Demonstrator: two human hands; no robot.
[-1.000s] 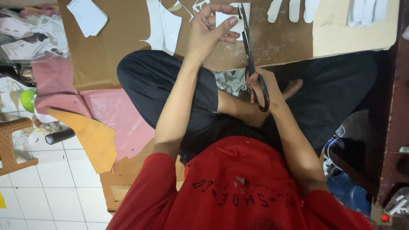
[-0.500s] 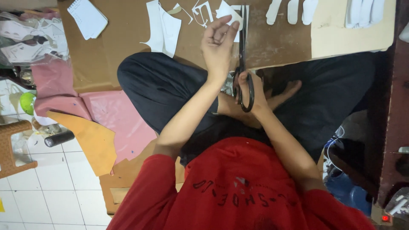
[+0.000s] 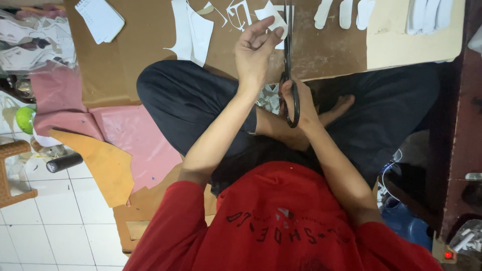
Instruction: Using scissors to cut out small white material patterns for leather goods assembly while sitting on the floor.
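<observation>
Scissors (image 3: 289,65) swung upright, right hand (image 3: 301,100) gripping handles, left hand (image 3: 256,47) fingers pinching 1 white piece (image 3: 271,15) (3 strips (image 3: 345,12) nearby)

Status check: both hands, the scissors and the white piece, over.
Left hand pinching white paper piece. Right hand gripping black scissors, blades at the piece. Nothing blocking.

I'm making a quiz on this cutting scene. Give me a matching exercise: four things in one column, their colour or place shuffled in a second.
Things:
1. scissors
2. white piece
3. green ball
4. dark cylinder

Places or states:
A. on the tiled floor beside the tan sheet
B. at the far left edge
C. pinched in the left hand
D. handles gripped by the right hand

Pairs: 1-D, 2-C, 3-B, 4-A
</observation>
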